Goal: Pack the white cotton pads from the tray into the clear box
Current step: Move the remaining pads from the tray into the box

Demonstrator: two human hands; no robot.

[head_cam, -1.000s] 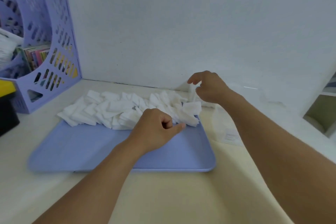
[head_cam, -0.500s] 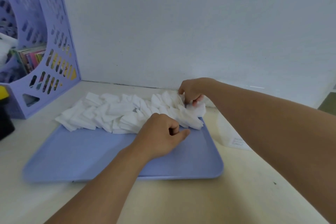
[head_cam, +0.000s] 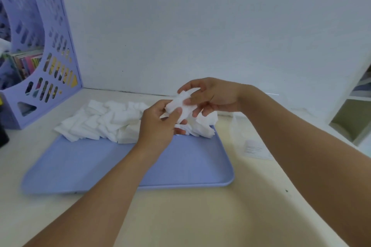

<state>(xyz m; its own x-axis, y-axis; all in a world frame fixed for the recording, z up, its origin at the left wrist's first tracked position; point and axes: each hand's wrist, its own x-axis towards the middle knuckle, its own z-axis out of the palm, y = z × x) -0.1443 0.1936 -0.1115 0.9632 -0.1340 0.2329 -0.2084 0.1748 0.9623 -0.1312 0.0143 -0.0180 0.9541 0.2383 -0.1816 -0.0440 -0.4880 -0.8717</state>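
Cotton pads [head_cam: 181, 106], a small wad, sit pinched between our left hand [head_cam: 158, 126] and right hand [head_cam: 212, 97], just above the pile [head_cam: 104, 122] at the tray's [head_cam: 180, 166] far edge. They look feather-light, floppy and easy to shed, so we'd squeeze flat faces. Clear box [head_cam: 255, 146] looks near, right on the counter [head_cam: 190, 216].

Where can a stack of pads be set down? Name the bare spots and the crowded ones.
Free: the near half of the blue tray, between the pile of cotton pads and its front rim; and the cream tabletop in front of the tray, between the forearms. Crowded: the tray's far edge under the pile, where the left hand and right hand hold a pad bundle.
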